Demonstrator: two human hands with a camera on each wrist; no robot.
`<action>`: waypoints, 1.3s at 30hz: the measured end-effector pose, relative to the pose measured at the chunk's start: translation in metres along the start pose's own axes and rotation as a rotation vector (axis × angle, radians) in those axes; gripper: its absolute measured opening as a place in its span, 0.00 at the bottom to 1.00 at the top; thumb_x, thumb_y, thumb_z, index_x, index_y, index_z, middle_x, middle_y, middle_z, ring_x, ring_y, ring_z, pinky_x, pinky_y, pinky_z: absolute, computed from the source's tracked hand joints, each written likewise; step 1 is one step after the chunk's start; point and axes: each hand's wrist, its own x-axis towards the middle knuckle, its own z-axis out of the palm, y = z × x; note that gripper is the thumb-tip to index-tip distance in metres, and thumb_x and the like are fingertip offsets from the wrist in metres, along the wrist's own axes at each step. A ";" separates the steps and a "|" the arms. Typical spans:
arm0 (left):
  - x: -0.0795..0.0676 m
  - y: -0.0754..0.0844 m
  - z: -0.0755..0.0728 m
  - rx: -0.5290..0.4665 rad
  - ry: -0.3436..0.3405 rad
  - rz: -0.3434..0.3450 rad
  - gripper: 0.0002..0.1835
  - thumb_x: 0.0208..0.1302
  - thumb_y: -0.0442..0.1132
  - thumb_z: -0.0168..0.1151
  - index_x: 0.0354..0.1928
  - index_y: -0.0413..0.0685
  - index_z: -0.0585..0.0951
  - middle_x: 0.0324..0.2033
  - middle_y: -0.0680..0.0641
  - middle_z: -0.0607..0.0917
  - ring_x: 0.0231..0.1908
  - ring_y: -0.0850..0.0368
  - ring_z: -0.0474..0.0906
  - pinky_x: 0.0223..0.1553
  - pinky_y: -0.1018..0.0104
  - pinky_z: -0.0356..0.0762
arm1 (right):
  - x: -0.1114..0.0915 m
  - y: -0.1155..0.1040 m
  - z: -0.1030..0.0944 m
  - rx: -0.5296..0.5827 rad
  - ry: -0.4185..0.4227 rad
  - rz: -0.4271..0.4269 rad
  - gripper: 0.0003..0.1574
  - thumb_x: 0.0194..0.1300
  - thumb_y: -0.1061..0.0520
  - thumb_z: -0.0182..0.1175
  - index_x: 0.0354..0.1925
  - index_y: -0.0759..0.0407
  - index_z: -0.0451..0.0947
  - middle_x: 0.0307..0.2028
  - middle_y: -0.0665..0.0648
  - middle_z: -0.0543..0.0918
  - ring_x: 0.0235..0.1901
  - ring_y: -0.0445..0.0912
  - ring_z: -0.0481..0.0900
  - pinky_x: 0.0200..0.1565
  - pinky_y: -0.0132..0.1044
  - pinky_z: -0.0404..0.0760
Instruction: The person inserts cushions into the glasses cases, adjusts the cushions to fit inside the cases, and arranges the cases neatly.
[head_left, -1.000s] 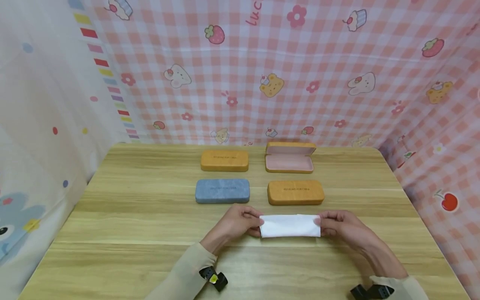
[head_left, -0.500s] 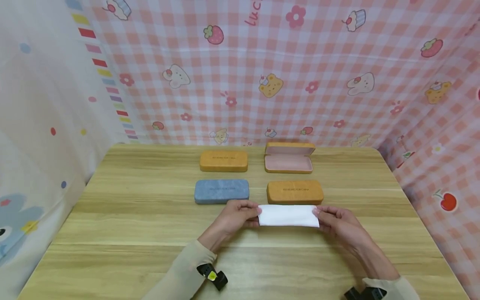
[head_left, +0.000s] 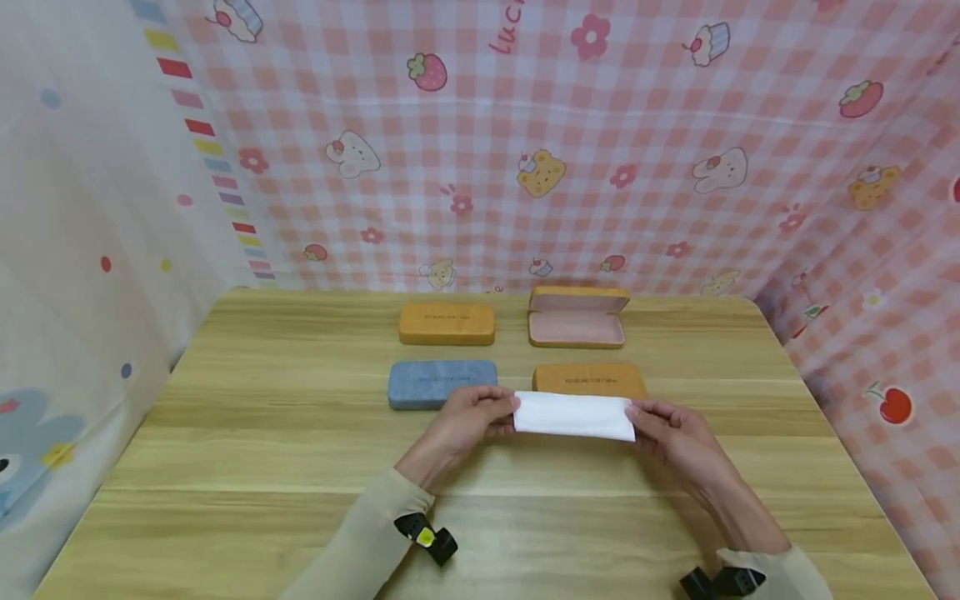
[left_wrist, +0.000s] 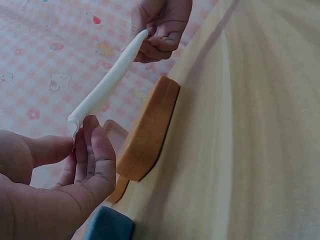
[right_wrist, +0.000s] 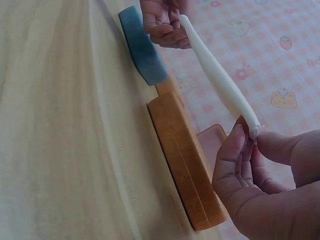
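A folded white cloth (head_left: 573, 416) is stretched level between both hands, raised off the table in the wrist views. My left hand (head_left: 467, 423) pinches its left end between thumb and fingers. The other end is pinched by my right hand (head_left: 678, 437). Just beyond the cloth lies a closed orange glasses case (head_left: 588, 379), its front partly hidden by it. Behind that, another orange glasses case (head_left: 576, 327) stands with its lid up, showing a pale pink lining. A closed blue glasses case (head_left: 441, 383) is close beyond my left hand.
Another closed orange glasses case (head_left: 447, 323) sits at the back left, behind the blue one. All the cases rest on a wood-grain table (head_left: 262, 467). A pink checked curtain (head_left: 480, 125) hangs along the table's back edge, and a white one (head_left: 90, 208) on the left.
Both hands have moved forward with the cloth, away from the person, so it now overlaps the front of the near orange case. The cases have stayed put.
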 end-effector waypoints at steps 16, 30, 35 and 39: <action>0.020 0.027 0.006 -0.016 0.007 0.023 0.12 0.74 0.34 0.60 0.52 0.30 0.81 0.39 0.45 0.83 0.34 0.59 0.81 0.44 0.65 0.86 | 0.012 -0.022 -0.012 0.034 0.008 -0.098 0.27 0.75 0.47 0.61 0.59 0.66 0.74 0.43 0.44 0.83 0.42 0.36 0.82 0.47 0.30 0.84; 0.047 0.046 0.005 -0.060 0.027 0.025 0.14 0.74 0.33 0.60 0.53 0.27 0.81 0.38 0.43 0.85 0.33 0.58 0.84 0.37 0.71 0.85 | 0.034 -0.047 -0.017 0.009 0.028 -0.094 0.38 0.75 0.43 0.60 0.67 0.70 0.68 0.46 0.44 0.83 0.45 0.35 0.83 0.50 0.29 0.85; 0.055 0.052 0.004 -0.056 0.026 0.024 0.15 0.75 0.33 0.60 0.55 0.28 0.80 0.40 0.42 0.86 0.35 0.58 0.84 0.38 0.70 0.86 | 0.043 -0.052 -0.019 0.017 0.032 -0.084 0.39 0.74 0.43 0.60 0.68 0.70 0.67 0.45 0.44 0.84 0.45 0.35 0.83 0.50 0.29 0.85; 0.062 0.055 0.005 -0.047 0.027 0.012 0.15 0.75 0.34 0.59 0.56 0.29 0.80 0.40 0.42 0.86 0.36 0.58 0.84 0.39 0.70 0.85 | 0.051 -0.054 -0.022 0.028 0.027 -0.071 0.39 0.74 0.43 0.60 0.68 0.69 0.67 0.45 0.44 0.84 0.45 0.35 0.84 0.50 0.31 0.85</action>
